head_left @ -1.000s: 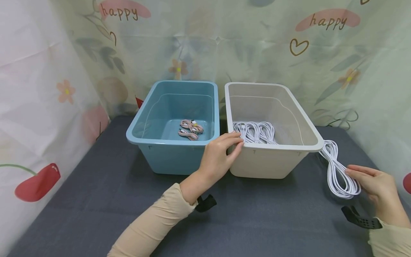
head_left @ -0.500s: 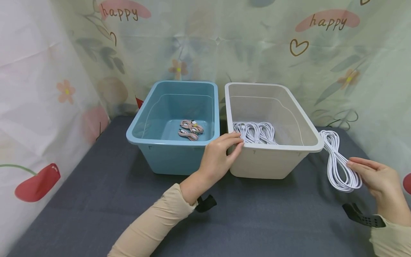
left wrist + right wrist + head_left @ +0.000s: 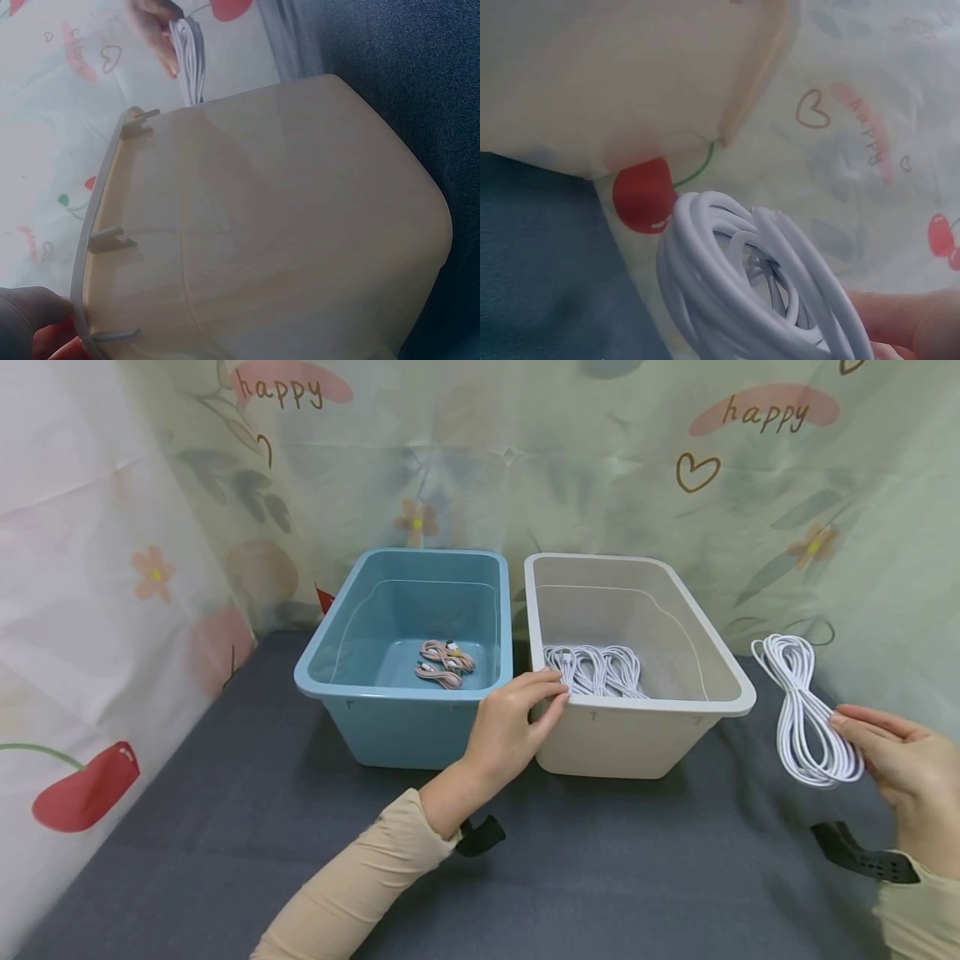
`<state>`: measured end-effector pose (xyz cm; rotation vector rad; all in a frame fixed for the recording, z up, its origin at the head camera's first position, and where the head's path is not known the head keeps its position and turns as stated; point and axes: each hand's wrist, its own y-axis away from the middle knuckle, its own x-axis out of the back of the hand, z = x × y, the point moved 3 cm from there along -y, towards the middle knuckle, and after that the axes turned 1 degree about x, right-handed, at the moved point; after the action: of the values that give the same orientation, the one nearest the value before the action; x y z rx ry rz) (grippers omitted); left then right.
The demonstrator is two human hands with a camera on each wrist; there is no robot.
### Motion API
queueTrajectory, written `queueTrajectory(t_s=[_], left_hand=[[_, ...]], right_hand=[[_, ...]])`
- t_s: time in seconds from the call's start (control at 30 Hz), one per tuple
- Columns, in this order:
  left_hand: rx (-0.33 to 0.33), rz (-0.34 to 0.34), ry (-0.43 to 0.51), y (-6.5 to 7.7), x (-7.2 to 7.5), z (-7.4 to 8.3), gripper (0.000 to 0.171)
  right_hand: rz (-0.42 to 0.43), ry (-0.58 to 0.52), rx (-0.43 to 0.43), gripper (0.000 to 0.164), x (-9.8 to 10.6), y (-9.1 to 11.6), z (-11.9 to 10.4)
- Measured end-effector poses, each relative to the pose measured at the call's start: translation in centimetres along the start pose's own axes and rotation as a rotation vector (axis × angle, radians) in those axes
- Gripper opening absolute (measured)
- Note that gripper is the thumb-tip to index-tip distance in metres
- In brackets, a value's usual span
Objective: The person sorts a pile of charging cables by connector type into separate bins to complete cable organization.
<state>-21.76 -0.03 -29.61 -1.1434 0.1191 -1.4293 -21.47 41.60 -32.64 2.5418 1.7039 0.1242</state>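
My right hand (image 3: 903, 768) pinches a coiled white cable (image 3: 808, 718) by its side, held up off the table to the right of the beige bin (image 3: 652, 739). In the right wrist view the coil's loops (image 3: 727, 277) fill the lower middle, with part of the hand at the right edge. My left hand (image 3: 513, 718) grips the front left rim of the beige bin between thumb and fingers; the left wrist view has those fingertips (image 3: 49, 311) at the rim. Inside the beige bin lie several white cable coils (image 3: 596, 670).
A blue bin (image 3: 405, 727) stands left of the beige one, a narrow gap between them. On its floor lie a few small pinkish cable bundles (image 3: 446, 663). Both bins rest on a dark cloth-covered table (image 3: 225, 827), before a printed curtain (image 3: 480, 452).
My right hand has raised the coiled white cable off the table and moved it slightly right, away from the beige bin's rim. The left hand stays on the rim.
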Motion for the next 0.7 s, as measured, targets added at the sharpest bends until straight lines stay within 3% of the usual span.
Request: queueTrajectory(t_s=[0.23,0.47,0.7], left_hand=[[-0.004,0.005,-0.007,0.0,0.1,0.1,0.019],[0.001,0.006,-0.011,0.0,0.1,0.1,0.018],[0.003,0.005,0.001,-0.1,0.1,0.0,0.018]], right_hand=[[-0.046,-0.155,0.086,0.027,0.4,-0.4,-0.6],[0.060,-0.173,0.133,0.019,1.4,-2.4,-0.5],[0.059,-0.199,0.156,0.021,0.0,-1.1,-2.4]])
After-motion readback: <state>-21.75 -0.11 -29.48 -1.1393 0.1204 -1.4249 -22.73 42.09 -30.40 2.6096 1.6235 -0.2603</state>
